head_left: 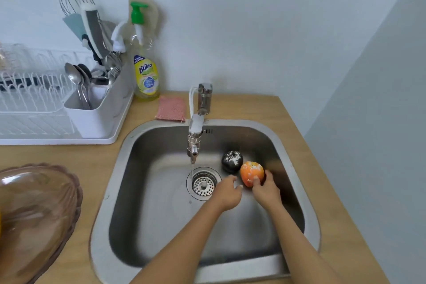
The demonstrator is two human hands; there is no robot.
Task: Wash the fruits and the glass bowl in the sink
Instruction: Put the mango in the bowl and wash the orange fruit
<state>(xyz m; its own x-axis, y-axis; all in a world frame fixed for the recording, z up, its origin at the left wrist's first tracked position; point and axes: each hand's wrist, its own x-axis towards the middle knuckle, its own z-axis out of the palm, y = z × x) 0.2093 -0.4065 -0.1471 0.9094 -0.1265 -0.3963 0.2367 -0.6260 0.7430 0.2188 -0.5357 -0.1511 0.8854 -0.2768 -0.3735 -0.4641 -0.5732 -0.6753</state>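
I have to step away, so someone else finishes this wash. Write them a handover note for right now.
Right hand grips the orange fruit in the sink, white specks on it.
Left hand is open beside it, holding nothing.
Dark fruit, also speckled white, sits behind on the sink floor.
Tap runs a thin stream onto the drain strainer.
Glass bowl waits on the counter, left.
Left: rinse both fruits, wash the bowl.

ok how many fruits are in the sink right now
2. A dark fruit sits right of the drain; an orange fruit lies beside it, gripped by the right hand. None seem hidden.
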